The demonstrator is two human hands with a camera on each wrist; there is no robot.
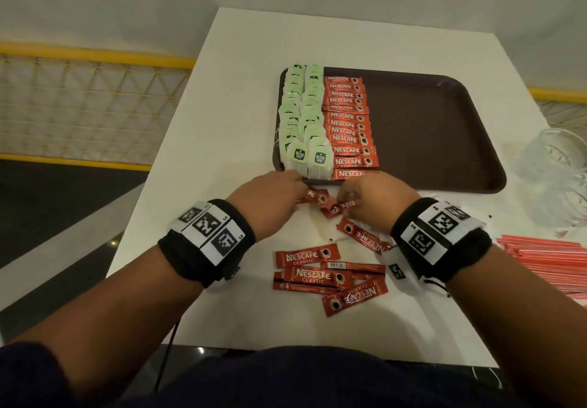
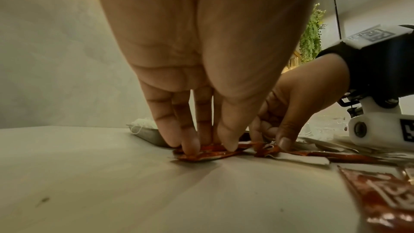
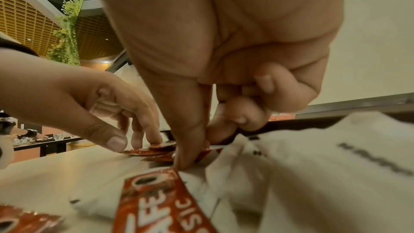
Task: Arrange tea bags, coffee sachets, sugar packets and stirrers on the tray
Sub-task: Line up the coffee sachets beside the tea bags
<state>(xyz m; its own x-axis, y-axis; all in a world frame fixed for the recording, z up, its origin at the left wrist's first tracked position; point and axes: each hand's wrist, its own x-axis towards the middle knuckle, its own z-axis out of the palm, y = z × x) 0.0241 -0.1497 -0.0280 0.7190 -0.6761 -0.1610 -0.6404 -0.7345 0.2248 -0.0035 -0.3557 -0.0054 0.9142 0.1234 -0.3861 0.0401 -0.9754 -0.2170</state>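
A brown tray (image 1: 419,128) holds two columns of green-tagged tea bags (image 1: 301,115) and a column of red coffee sachets (image 1: 347,124) along its left side. Just in front of the tray, my left hand (image 1: 300,185) pinches a red sachet (image 1: 314,196) that lies on the table; its thumb and fingertips (image 2: 190,145) sit on opposite edges of that sachet (image 2: 208,153). Close beside it, my right hand (image 1: 344,199) pinches another sachet (image 1: 341,206) between thumb and forefinger (image 3: 190,148), with the other fingers curled in.
Several loose sachets (image 1: 320,275) lie near the white table's front edge. A pile of red stirrers (image 1: 546,261) and a clear glass vessel (image 1: 559,166) are at the right. White paper packets (image 3: 336,157) lie under my right wrist. The tray's right half is bare.
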